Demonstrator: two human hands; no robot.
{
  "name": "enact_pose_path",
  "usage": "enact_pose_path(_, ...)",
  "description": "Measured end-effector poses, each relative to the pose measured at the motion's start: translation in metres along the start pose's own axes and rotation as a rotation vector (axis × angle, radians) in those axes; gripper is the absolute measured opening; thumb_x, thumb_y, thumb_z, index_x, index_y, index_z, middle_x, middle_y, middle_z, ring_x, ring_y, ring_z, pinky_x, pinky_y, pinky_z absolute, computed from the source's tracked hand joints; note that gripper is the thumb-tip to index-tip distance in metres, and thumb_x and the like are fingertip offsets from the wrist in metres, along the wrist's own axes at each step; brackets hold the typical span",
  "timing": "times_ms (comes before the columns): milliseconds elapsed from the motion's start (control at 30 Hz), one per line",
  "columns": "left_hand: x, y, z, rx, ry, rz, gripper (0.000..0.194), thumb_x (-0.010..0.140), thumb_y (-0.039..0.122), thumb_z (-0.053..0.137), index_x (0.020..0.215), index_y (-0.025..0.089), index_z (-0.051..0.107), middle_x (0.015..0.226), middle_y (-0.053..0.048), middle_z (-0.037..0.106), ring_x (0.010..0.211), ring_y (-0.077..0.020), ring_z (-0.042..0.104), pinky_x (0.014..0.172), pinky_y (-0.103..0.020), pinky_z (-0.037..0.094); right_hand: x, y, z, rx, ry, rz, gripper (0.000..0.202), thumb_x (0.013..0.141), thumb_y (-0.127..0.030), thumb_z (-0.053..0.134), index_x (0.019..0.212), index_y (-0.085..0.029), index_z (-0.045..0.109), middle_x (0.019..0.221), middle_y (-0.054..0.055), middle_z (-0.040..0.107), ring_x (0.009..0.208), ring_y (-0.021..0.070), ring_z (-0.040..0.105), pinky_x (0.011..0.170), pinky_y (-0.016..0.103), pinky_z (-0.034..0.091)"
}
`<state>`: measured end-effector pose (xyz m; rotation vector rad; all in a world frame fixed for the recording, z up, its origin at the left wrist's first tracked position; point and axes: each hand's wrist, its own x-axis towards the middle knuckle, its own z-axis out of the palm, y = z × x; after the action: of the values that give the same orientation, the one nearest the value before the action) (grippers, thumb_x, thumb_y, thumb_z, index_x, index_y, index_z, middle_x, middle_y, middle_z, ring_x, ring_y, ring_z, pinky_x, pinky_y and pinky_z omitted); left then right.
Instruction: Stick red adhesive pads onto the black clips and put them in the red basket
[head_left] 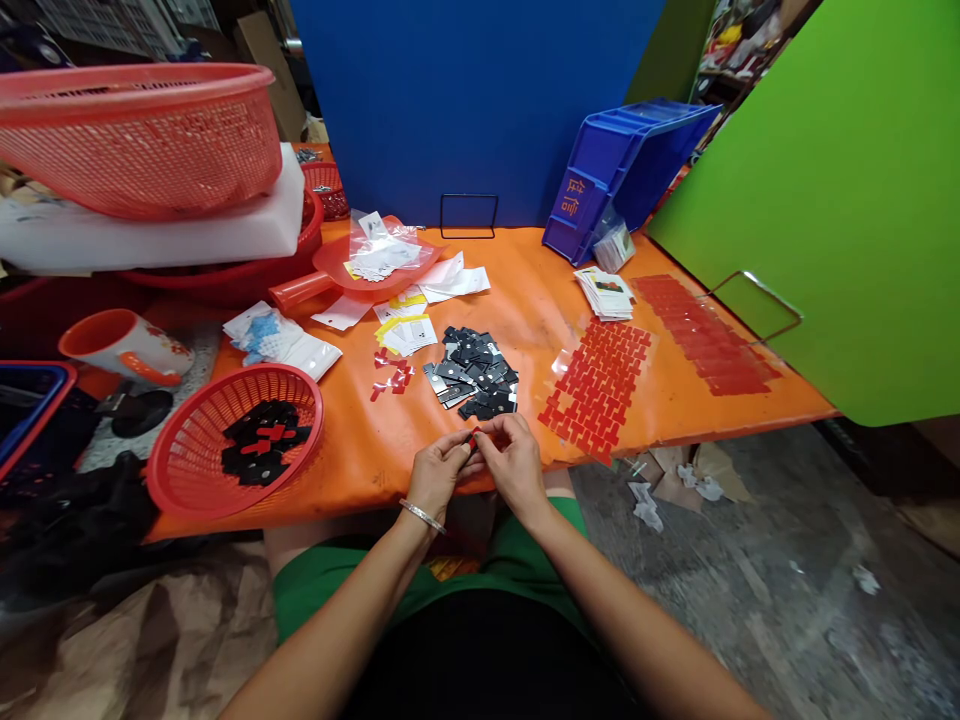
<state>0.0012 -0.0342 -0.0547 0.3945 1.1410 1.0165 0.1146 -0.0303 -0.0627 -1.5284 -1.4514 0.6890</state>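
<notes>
At the table's front edge, my left hand (433, 478) pinches a small black piece (472, 441) with a bit of red on it. The fingers of my right hand (517, 465) are closed on the same piece from the other side; they hide much of it. Just beyond lies a heap of flat black pieces (480, 370), some showing silvery edges. Right of the heap is a clear sheet of red T-shaped stickers (600, 385). Loose red pieces (391, 375) lie to its left. A red basket (169, 450) at the left contains black pieces, with several red ones on top.
A red dustpan (300, 290) with bagged cards stands behind the heap, near white paper cards (457, 282). Further right are a card stack (606, 296), a blue bin (581, 200) and a second red sheet (709, 340). A mug (161, 345) and stacked baskets (150, 150) occupy the left.
</notes>
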Motion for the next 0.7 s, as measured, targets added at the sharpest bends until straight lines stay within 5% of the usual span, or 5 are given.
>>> enact_pose_path(267, 0.000, -0.006, -0.002, -0.025, 0.018, 0.040, 0.021, 0.074, 0.009, 0.060, 0.095, 0.008, 0.064, 0.079, -0.007, 0.072, 0.066, -0.0163, 0.069, 0.065, -0.026, 0.058, 0.000, 0.010, 0.006, 0.125, 0.053, 0.115, 0.025, 0.073, -0.026, 0.062, 0.092, -0.021, 0.047, 0.081, -0.001, 0.053, 0.062, 0.0124, 0.052, 0.062, 0.027, 0.048)
enact_pose_path(400, 0.000, -0.005, -0.001, -0.042, 0.026, 0.038, 0.024, 0.071, 0.011, 0.064, 0.094, 0.009, 0.064, 0.080, -0.008, 0.073, 0.067, -0.0173, 0.069, 0.067, -0.027, 0.058, 0.004, 0.010, 0.005, 0.171, -0.019, 0.164, 0.026, 0.074, -0.029, 0.061, 0.096, -0.020, 0.052, 0.078, 0.001, 0.057, 0.063, 0.0138, 0.054, 0.061, 0.027, 0.048)
enact_pose_path(700, -0.003, -0.005, -0.003, 0.026, -0.064, 0.078, 0.040, 0.064, 0.024, 0.074, 0.099, 0.009, 0.064, 0.083, -0.009, 0.072, 0.073, -0.0187, 0.069, 0.074, -0.029, 0.057, 0.006, 0.003, -0.001, 0.121, -0.115, 0.098, 0.025, 0.084, -0.033, 0.050, 0.070, -0.018, 0.064, 0.067, 0.002, 0.062, 0.065, 0.0149, 0.056, 0.058, 0.023, 0.043)
